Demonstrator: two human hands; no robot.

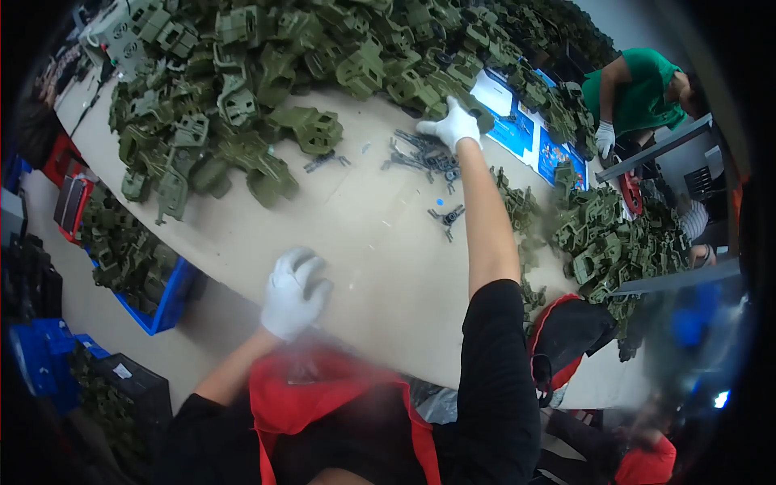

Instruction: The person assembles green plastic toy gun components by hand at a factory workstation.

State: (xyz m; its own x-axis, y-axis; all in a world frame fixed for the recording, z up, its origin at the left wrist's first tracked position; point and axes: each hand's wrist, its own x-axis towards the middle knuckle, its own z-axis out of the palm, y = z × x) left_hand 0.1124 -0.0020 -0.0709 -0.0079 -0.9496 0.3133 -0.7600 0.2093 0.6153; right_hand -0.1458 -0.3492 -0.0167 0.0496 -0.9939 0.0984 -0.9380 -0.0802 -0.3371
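My right hand (455,127), in a white glove, reaches to the near edge of a large heap of olive-green plastic vehicle shells (360,69). Its thumb stands apart from the fingers, and the fingertips are at a green shell (416,90); no firm hold shows. Just below that hand lies a cluster of dark grey plastic frame parts (420,155). My left hand (297,293), also gloved in white, is over the table's near edge with its fingers loosely bent and apart, nothing visible in it.
Single dark parts (447,218) and a small blue dot (440,202) lie on the pale table (380,267). Printed blue sheets (525,137) are at the right. A co-worker in green (647,89) stands beyond. A blue crate (166,303) of green parts sits at left.
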